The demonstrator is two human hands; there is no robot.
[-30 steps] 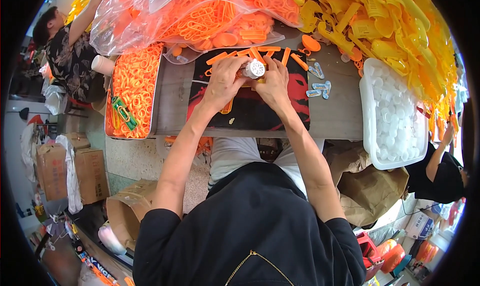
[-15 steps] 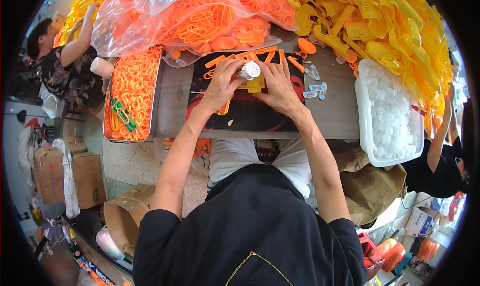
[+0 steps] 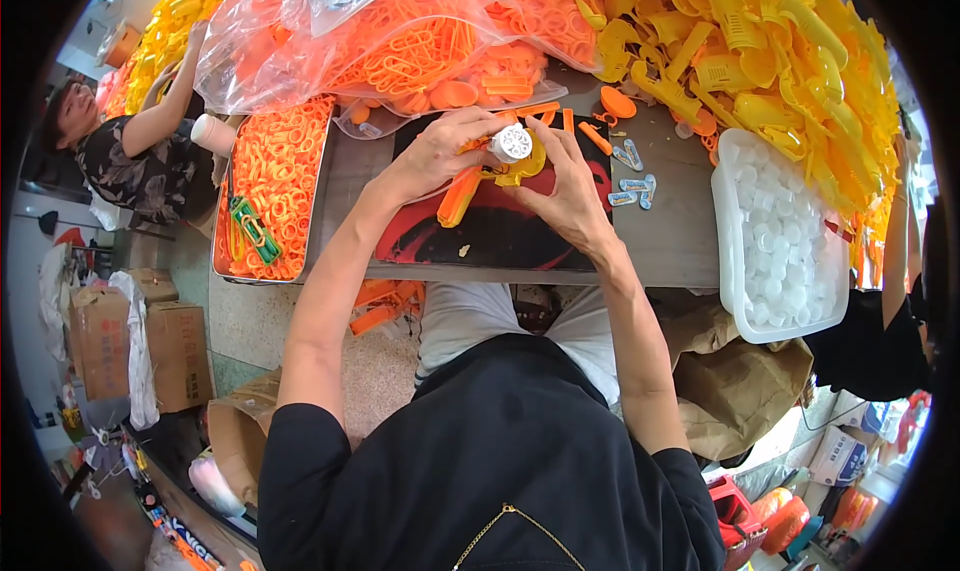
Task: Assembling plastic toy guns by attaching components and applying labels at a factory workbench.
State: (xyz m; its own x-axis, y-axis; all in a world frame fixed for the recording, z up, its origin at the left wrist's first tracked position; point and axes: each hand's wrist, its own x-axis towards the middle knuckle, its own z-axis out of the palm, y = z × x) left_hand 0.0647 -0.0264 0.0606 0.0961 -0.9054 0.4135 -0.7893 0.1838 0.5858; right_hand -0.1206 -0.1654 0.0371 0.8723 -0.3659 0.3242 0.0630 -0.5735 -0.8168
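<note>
L hand point(image 3: 437, 154): fingers pinching 1 wht-topped pc point(image 3: 512, 145); R hand point(image 3: 572, 196): fingers round 1 ylw pc point(image 3: 532, 164), grip unclear.

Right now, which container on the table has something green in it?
The left tray: a green piece lies on its orange rings. The right tub holds white pieces instead.
</note>
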